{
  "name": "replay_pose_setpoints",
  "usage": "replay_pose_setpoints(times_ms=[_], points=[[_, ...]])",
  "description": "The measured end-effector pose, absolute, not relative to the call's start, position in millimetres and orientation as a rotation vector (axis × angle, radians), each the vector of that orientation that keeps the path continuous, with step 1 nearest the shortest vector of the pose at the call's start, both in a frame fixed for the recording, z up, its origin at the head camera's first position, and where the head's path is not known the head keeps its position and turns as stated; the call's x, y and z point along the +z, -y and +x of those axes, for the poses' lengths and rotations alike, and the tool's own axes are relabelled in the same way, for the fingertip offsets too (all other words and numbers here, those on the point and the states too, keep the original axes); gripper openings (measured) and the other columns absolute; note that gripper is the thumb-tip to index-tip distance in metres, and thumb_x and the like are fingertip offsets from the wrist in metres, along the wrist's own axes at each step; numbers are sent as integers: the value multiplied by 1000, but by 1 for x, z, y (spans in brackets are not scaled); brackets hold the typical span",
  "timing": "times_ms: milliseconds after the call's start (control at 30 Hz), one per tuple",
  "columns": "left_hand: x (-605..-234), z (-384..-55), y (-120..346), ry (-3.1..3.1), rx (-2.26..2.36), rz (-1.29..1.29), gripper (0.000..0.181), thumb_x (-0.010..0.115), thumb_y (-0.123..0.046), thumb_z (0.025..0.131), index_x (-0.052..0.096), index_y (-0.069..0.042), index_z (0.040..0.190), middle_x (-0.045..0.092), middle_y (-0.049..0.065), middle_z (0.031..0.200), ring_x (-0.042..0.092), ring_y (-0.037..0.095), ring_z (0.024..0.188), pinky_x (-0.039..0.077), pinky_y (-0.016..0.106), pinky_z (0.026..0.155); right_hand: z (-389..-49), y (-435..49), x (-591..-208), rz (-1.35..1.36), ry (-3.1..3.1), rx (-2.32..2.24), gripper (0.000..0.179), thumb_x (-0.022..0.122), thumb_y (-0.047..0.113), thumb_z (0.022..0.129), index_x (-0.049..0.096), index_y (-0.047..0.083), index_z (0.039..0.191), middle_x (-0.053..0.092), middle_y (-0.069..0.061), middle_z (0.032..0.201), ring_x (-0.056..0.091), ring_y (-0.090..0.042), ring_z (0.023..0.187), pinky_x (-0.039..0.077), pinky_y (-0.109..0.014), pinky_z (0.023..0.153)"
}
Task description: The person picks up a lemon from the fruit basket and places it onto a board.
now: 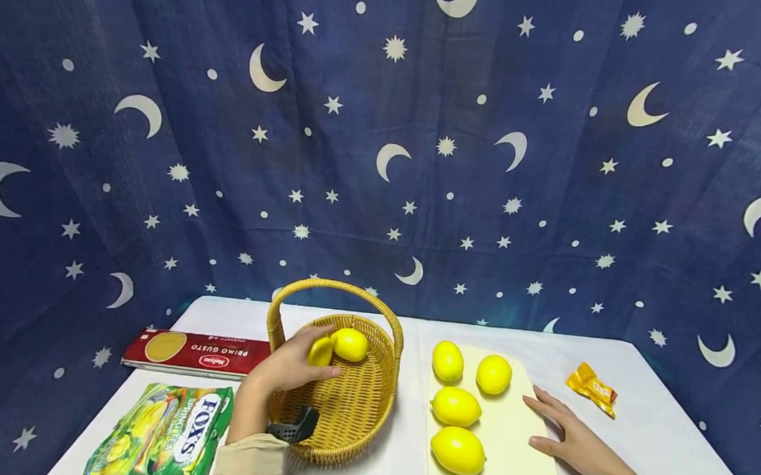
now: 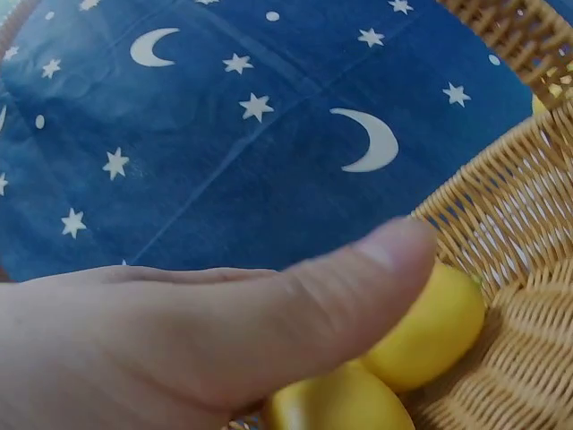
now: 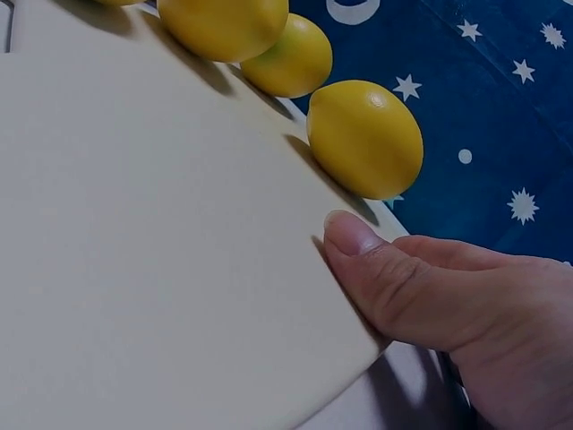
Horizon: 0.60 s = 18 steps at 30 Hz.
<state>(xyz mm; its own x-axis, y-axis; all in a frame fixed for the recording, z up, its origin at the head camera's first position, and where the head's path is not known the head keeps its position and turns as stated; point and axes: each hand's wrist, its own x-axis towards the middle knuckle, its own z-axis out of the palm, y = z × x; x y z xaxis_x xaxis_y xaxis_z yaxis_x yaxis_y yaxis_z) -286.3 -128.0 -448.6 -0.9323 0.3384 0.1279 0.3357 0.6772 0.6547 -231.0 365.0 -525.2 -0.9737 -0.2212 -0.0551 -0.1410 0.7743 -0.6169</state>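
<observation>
My left hand (image 1: pixel 296 359) reaches into a wicker basket (image 1: pixel 381 406). Its thumb is straight and stands apart from the fingers, with a shaded lemon (image 1: pixel 320 350) in the gap between them. Against that lemon lies a second lemon (image 1: pixel 350 344), by the basket's far wall. The left wrist view has the thumb (image 2: pixel 358 278) crossing over both; the other fingers are mostly hidden behind it. At the right edge of a cream cutting board (image 1: pixel 518 445), my right hand (image 1: pixel 570 437) rests with fingers spread, thumb (image 3: pixel 354 242) at the board's rim. Several lemons (image 1: pixel 457 451) lie on the board's left side.
A red spaghetti box (image 1: pixel 213 354) and a green Fox's candy bag (image 1: pixel 164 430) lie left of the basket. Beyond the right hand is an orange wrapped snack (image 1: pixel 592 388). The basket's tall handle (image 1: pixel 339 285) arches above its opening. Behind the table hangs a starry blue curtain (image 1: pixel 433 219).
</observation>
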Motion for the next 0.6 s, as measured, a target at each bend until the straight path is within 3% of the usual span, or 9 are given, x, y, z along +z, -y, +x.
replay_pose_setpoints(times_ms=[300, 600], points=[[-458, -287, 121, -2877, 1086, 518, 68, 80, -17, 75, 51, -12, 136, 49, 10, 139, 46, 30, 128, 38, 50, 106, -230, -365, -528, -254, -2815, -987, 72, 71, 40, 80, 46, 10, 140, 21, -25, 153, 14, -55, 136, 17, -77, 97], [-462, -292, 119, -2864, 1011, 556, 63, 80, -10, 73, 55, -7, 131, 56, 13, 132, 51, 30, 122, 38, 49, 106, -231, -365, -527, -256, -2832, -990, 71, 71, 39, 80, 46, 10, 140, 22, -26, 153, 15, -55, 136, 17, -77, 97]])
